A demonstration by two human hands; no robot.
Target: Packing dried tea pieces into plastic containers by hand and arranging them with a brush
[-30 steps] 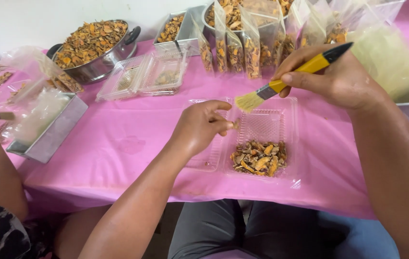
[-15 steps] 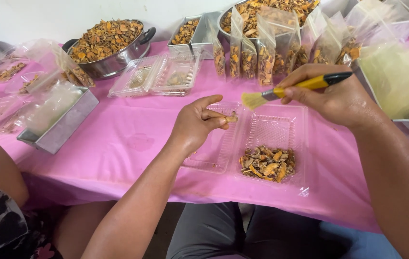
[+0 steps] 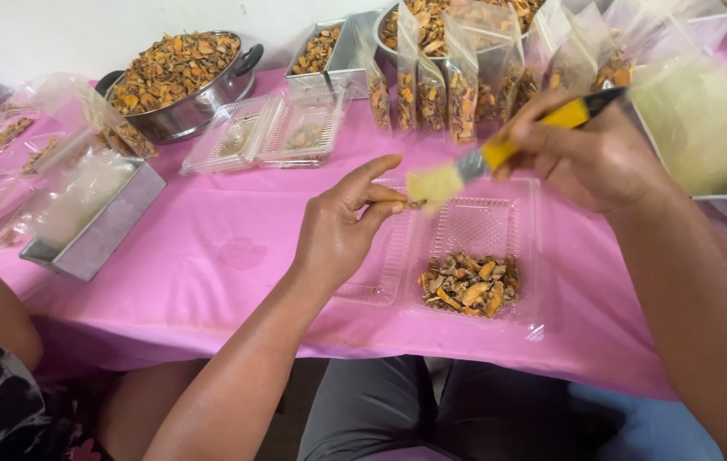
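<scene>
Left hand (image 3: 342, 226) pinches a small piece at its fingertips; my right hand (image 3: 590, 154) grips the yellow-handled brush (image 3: 466, 171) above the open clear tray (image 3: 474, 226) near the table's front edge. Brushing step, I judge; next needs steady strokes.

Both forearms bare to the picture's edge; no sleeve, watch, band or ring visible on either. Left hand (image 3: 342, 230): bare, no glove, nails short. Right hand (image 3: 590, 158): bare, no glove, fingers slightly motion-blurred, nails not readable. Lower body at near edge, below the table: grey trousers (image 3: 406, 414), plain fabric, soft folds at the lap, no pattern, pockets or seams discernible. Upper garment not in view.
</scene>
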